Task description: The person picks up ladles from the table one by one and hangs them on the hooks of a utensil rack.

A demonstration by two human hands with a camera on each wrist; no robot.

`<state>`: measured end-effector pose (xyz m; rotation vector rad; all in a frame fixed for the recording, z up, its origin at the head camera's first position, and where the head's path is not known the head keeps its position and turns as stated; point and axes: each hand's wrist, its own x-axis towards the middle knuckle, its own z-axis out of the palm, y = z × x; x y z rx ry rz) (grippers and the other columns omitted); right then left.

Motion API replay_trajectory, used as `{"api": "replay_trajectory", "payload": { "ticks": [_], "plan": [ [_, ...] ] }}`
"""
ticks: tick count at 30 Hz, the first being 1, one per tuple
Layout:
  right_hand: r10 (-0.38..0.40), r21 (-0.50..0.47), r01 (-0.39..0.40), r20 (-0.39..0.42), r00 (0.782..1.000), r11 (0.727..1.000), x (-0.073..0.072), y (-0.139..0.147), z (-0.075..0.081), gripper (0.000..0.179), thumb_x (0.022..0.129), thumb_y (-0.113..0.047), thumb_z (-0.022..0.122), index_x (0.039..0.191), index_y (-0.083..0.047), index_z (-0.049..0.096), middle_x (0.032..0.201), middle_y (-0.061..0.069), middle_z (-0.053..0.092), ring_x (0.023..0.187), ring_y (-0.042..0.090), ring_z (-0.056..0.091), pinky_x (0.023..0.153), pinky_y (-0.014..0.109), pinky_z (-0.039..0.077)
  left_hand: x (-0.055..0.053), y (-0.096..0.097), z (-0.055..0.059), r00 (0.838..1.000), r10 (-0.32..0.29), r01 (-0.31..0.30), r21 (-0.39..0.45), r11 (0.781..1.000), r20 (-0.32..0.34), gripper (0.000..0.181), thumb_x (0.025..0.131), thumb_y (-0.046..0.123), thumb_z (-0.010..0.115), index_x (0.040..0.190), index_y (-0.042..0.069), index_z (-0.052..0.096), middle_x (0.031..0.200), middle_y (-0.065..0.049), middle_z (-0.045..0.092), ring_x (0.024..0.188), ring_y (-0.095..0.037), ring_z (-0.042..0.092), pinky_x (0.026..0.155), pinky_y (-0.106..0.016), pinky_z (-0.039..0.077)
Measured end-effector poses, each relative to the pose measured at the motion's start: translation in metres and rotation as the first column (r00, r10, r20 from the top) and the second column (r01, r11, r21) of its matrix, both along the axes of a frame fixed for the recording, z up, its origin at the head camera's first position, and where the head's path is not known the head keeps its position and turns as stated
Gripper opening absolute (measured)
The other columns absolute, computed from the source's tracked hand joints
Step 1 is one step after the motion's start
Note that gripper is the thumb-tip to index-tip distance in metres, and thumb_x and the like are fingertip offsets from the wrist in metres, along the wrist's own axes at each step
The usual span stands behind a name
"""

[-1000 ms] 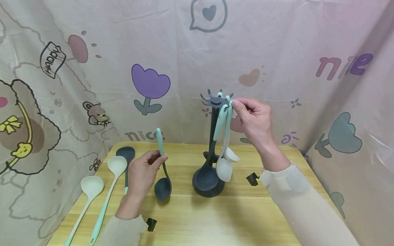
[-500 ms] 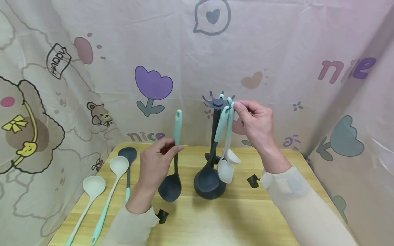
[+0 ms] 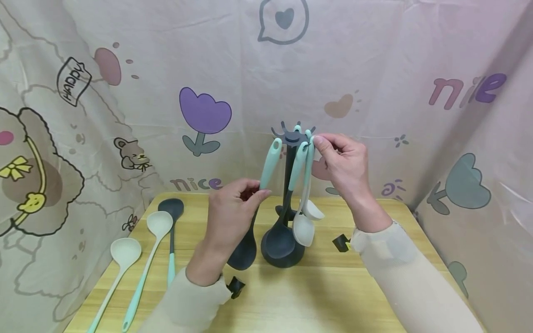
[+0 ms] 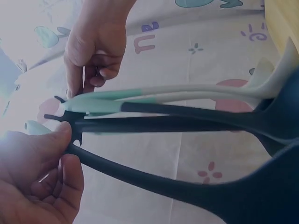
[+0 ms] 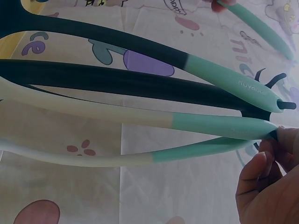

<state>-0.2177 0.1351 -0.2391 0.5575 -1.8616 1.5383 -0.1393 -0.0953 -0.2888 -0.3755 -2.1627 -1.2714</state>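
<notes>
At the upright dark utensil stand point(image 3: 289, 162), I am gripping a dark ladle point(image 3: 245, 252) in my left hand point(image 3: 233, 208), thumb and fingers pinching it near where the teal handle is meeting the dark shaft. The ladle is leaning, its handle end tilting toward the stand's hooks point(image 3: 291, 136) and its bowl sitting lower, just left of the stand's round base point(image 3: 287, 262). In the right wrist view a gap is showing between that handle and the hooks; whether the bowl is touching the wooden table point(image 3: 333, 291) I cannot tell.

On the stand's right, my right hand point(image 3: 345, 159) is resting beside the hooks, thumb and finger pinching the handle end of a pale spoon point(image 3: 303, 230); whether the fingertips are also pressing the hook there I cannot tell. That spoon is hanging head down from the stand's right side, with a small white scoop point(image 3: 313, 211) hanging just behind it. A second dark ladle point(image 3: 281, 241) is hanging at the stand's front, its bowl covering part of the base.

Well left of the stand, three more utensils are lying on the table: a dark spoon point(image 3: 172, 208) nearest the stand, a white spoon point(image 3: 159, 223) beside it, and a white ladle point(image 3: 126, 250) farthest out. A printed cloth point(image 3: 262, 83) is hanging behind the stand.
</notes>
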Motion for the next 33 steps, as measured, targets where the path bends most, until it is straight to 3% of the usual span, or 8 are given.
{"api": "replay_trajectory", "payload": {
  "ticks": [17,25,33],
  "plan": [
    [-0.004,0.004,0.004,-0.015,1.0,1.0,-0.001,-0.001,0.001,0.015,0.098,-0.013,0.077,0.102,0.0,0.082,0.068,-0.013,0.062,0.054,0.006,0.052,0.054,0.021,0.044,-0.002,0.016,0.007,0.997,0.061,-0.057,-0.084,0.995,0.044,0.015,0.089,0.022,0.086,0.098,0.011,0.081,0.077,0.0,0.071,0.067,-0.014,0.06,0.057,-0.026,0.05],
    [0.002,-0.004,-0.002,-0.021,1.0,1.0,-0.001,0.0,0.0,0.015,0.097,-0.011,0.078,0.102,0.002,0.082,0.068,-0.014,0.062,0.053,0.005,0.052,0.055,0.021,0.044,-0.011,0.02,0.0,0.996,0.063,-0.057,-0.083,0.995,0.065,0.016,0.091,0.022,0.085,0.1,0.01,0.08,0.079,-0.001,0.072,0.07,-0.016,0.061,0.059,-0.027,0.051],
    [-0.012,0.002,0.012,-0.01,1.0,1.0,0.001,0.0,0.0,0.016,0.098,-0.014,0.077,0.102,0.0,0.082,0.067,-0.01,0.062,0.054,0.006,0.052,0.055,0.022,0.044,-0.025,0.023,-0.012,0.998,0.048,-0.046,-0.066,0.997,0.027,0.017,0.09,0.021,0.085,0.1,0.008,0.081,0.081,-0.003,0.075,0.069,-0.015,0.064,0.06,-0.025,0.054]
  ]
}}
